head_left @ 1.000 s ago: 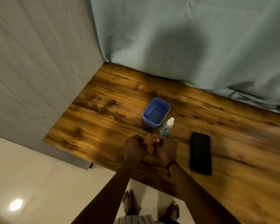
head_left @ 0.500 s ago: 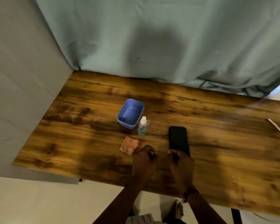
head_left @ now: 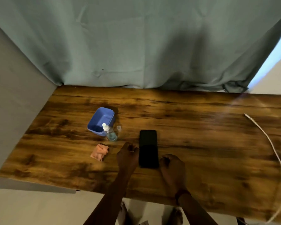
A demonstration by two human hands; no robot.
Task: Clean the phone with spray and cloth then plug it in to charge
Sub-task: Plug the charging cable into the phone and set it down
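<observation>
A black phone (head_left: 148, 148) lies screen up on the wooden table (head_left: 201, 143). My left hand (head_left: 127, 157) rests at the phone's left edge, fingers curled, touching or nearly touching it. My right hand (head_left: 172, 166) sits at the phone's lower right corner, fingers curled, nothing visibly in it. A crumpled pink cloth (head_left: 99, 152) lies left of my left hand. A small clear spray bottle (head_left: 109, 133) with a white nozzle stands behind the cloth, its clear cap (head_left: 119, 128) beside it. A white charging cable (head_left: 272, 153) curves along the table's right side.
A blue plastic tub (head_left: 101, 121) stands just behind the spray bottle. A teal curtain (head_left: 136, 46) hangs along the table's back edge and a grey wall (head_left: 15, 103) closes the left side. The table's front edge is near my forearms.
Both hands let go of the pink cloth, which now lies on the table. They moved right to either side of the phone. The camera view shifted right, revealing the cable.
</observation>
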